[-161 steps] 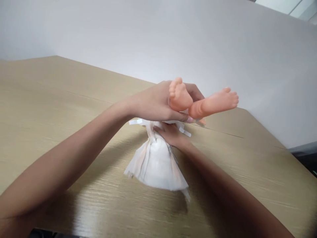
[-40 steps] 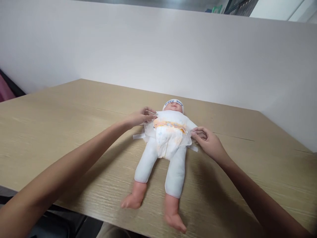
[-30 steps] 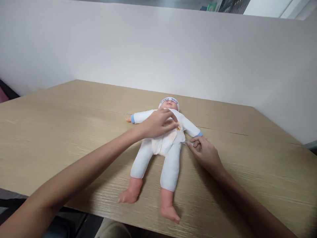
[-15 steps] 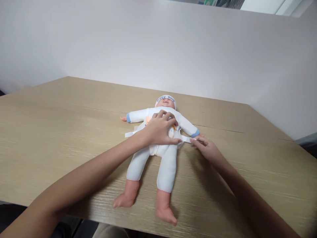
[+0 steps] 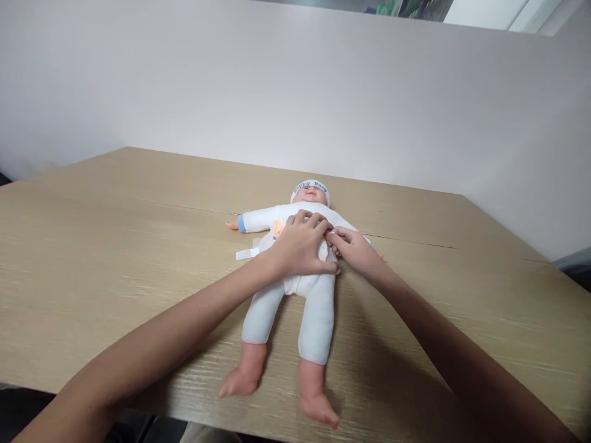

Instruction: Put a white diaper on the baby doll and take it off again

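A baby doll (image 5: pixel 316 320) in white clothes and a printed cap lies on its back, feet toward me. Around its hips is a white diaper (image 5: pixel 295 285). My left hand (image 5: pixel 305 246) rests with fingers spread over the front of the diaper, at the belly. Beside it, my right hand (image 5: pixel 353 249) pinches the diaper's right-side tab at the front; the tab is mostly hidden by the fingers. On the left side the other tab (image 5: pixel 248 253) sticks out loose over the table.
The wooden table (image 5: pixel 138 258) extends around the doll, with a seam across it behind the arms. A pale wall panel (image 5: pixel 277 92) rises at its far edge. Its near edge runs just past the doll's feet.
My right hand has moved left and inward, bringing the right tab from beside the diaper onto its front. My left hand has stayed over the belly.
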Tool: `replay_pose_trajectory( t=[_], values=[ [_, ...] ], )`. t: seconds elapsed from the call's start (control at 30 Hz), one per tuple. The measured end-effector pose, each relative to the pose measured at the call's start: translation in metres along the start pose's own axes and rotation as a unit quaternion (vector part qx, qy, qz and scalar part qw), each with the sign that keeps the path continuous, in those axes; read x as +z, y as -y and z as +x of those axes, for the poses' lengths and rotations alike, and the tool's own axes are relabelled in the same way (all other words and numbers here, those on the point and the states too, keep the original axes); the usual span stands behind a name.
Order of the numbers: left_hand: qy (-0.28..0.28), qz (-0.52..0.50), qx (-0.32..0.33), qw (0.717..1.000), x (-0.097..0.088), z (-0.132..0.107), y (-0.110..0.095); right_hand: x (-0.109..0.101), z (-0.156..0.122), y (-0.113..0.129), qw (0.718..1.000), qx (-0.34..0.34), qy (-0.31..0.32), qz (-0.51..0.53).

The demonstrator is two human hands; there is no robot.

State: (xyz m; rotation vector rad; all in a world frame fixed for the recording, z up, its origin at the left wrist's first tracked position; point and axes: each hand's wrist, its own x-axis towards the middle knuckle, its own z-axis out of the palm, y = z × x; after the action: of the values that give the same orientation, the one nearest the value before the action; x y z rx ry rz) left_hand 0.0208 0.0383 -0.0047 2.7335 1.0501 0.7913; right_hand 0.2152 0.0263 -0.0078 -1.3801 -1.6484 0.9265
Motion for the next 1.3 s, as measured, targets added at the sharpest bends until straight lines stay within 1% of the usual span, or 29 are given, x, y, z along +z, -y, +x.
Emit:
replay_pose_trajectory(
  t=[0.1, 0.17, 0.2, 0.27, 0.33, 0.37, 0.43, 0.5, 0.53, 0.6, 0.7, 0.8, 0.87, 0.93, 1.0, 1.03, 1.07, 1.13, 1.23, 1.3],
  values=[
    [0.012, -0.032, -0.003, 0.999, -0.005, 0.001, 0.002, 0.009, -0.006, -0.003, 1.000, -0.016, -0.019, 0.014],
    [0.021, -0.075, -0.002, 0.997, -0.014, 0.001, 0.010, 0.012, -0.018, -0.008, 0.997, -0.050, -0.047, 0.019],
    [0.024, -0.099, -0.001, 0.995, -0.020, 0.000, 0.016, 0.013, -0.025, -0.010, 0.995, -0.078, -0.065, 0.008],
    [0.030, -0.147, -0.012, 0.989, -0.030, -0.003, 0.032, 0.015, -0.040, -0.016, 0.983, -0.151, -0.093, -0.046],
    [0.022, -0.194, -0.049, 0.980, -0.034, -0.010, 0.048, 0.016, -0.050, -0.021, 0.964, -0.224, -0.092, -0.110],
    [0.006, -0.220, -0.075, 0.973, -0.032, -0.014, 0.054, 0.017, -0.053, -0.024, 0.955, -0.252, -0.080, -0.135],
    [-0.047, -0.265, -0.119, 0.956, -0.023, -0.022, 0.062, 0.017, -0.054, -0.028, 0.942, -0.288, -0.053, -0.167],
    [-0.096, -0.280, -0.142, 0.945, -0.008, -0.028, 0.062, 0.017, -0.053, -0.031, 0.934, -0.301, -0.036, -0.187],
    [-0.109, -0.273, -0.149, 0.944, -0.002, -0.030, 0.060, 0.017, -0.052, -0.032, 0.933, -0.302, -0.033, -0.195],
    [-0.115, -0.252, -0.156, 0.948, 0.007, -0.031, 0.055, 0.014, -0.050, -0.034, 0.931, -0.298, -0.035, -0.209],
    [-0.114, -0.244, -0.151, 0.951, 0.007, -0.031, 0.051, 0.009, -0.049, -0.033, 0.928, -0.295, -0.040, -0.224],
    [-0.122, -0.251, -0.129, 0.951, -0.005, -0.042, 0.058, 0.004, -0.051, -0.025, 0.921, -0.304, -0.042, -0.239],
    [-0.116, -0.215, -0.102, 0.964, -0.014, -0.060, 0.067, 0.003, -0.052, -0.014, 0.916, -0.312, -0.054, -0.246],
    [-0.093, -0.144, -0.093, 0.981, -0.021, -0.083, 0.078, 0.004, -0.053, 0.000, 0.913, -0.313, -0.077, -0.249],
    [-0.060, -0.078, -0.110, 0.989, -0.026, -0.106, 0.089, 0.007, -0.050, 0.016, 0.913, -0.308, -0.092, -0.251],
    [-0.042, -0.056, -0.125, 0.990, -0.028, -0.115, 0.093, 0.010, -0.048, 0.024, 0.914, -0.305, -0.090, -0.252],
    [-0.026, -0.041, -0.141, 0.989, -0.028, -0.122, 0.096, 0.013, -0.044, 0.031, 0.916, -0.304, -0.078, -0.252],
    [0.004, -0.023, -0.169, 0.985, -0.028, -0.130, 0.100, 0.022, -0.035, 0.045, 0.918, -0.305, -0.030, -0.251],
    [0.032, -0.020, -0.200, 0.979, -0.028, -0.127, 0.102, 0.039, -0.018, 0.060, 0.908, -0.306, 0.035, -0.283],
    [0.042, -0.043, -0.212, 0.975, -0.030, -0.122, 0.101, 0.050, -0.010, 0.065, 0.900, -0.291, 0.046, -0.323]
  ],
)
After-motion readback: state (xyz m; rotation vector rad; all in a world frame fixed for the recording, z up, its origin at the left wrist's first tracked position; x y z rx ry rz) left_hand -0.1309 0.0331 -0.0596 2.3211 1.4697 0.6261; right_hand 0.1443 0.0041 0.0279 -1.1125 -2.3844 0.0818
